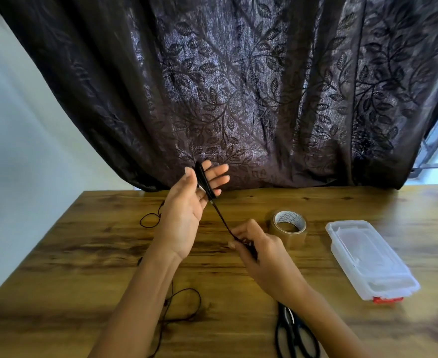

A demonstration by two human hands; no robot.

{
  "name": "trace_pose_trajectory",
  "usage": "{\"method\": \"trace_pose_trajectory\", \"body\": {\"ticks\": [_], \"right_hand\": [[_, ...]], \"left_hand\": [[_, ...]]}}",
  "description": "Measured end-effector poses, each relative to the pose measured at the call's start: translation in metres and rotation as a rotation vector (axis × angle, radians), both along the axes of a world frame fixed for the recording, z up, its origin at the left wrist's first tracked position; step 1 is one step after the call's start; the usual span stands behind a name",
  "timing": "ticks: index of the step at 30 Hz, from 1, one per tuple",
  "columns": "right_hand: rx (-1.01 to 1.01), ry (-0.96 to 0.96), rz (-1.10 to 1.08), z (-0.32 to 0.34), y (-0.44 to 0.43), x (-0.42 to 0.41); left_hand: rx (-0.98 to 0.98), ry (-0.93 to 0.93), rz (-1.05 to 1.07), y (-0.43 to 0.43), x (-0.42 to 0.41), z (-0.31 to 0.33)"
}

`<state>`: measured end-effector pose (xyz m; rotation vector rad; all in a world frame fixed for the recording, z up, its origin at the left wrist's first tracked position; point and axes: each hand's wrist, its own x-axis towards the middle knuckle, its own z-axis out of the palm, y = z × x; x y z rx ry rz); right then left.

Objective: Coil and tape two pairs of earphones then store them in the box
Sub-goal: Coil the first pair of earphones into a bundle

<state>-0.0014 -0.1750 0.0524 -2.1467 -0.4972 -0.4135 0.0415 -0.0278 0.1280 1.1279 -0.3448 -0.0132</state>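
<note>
Head view, lidded box [367,257], earphone cable [224,218] wound round straight left fingers [219,170], right fingers [243,228] pinching it.

The person's left hand [187,202] and right hand [260,250] are bare, the fingers long and slim, and both slender forearms [140,293] are uncovered skin right down to where the view cuts them off near the elbows.

Bare table [238,293] open to you near-middle and far right, tape roll [289,227] at centre, closed box [370,259] right of it, scissors [294,334] at near edge, loose earphone cable [187,289] left, curtain [238,99] behind.
</note>
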Motion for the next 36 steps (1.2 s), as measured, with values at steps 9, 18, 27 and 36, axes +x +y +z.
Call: {"method": "trace_pose_trajectory", "body": {"ticks": [9, 18, 27, 36], "right_hand": [[-0.201, -0.360, 0.045, 0.049, -0.009, -0.001], [-0.156, -0.333, 0.243, 0.109, -0.016, 0.020], [0.197, 0.014, 0.293, 0.101, -0.021, 0.030], [0.661, 0.314, 0.405, 0.066, -0.014, 0.016]], "left_hand": [[0.282, -0.073, 0.093, 0.004, -0.003, -0.012], [0.433, 0.014, -0.085, -0.011, -0.011, -0.012], [0.253, 0.040, -0.289, -0.005, -0.027, -0.002], [0.099, 0.203, -0.173, -0.007, -0.025, -0.010]]}}
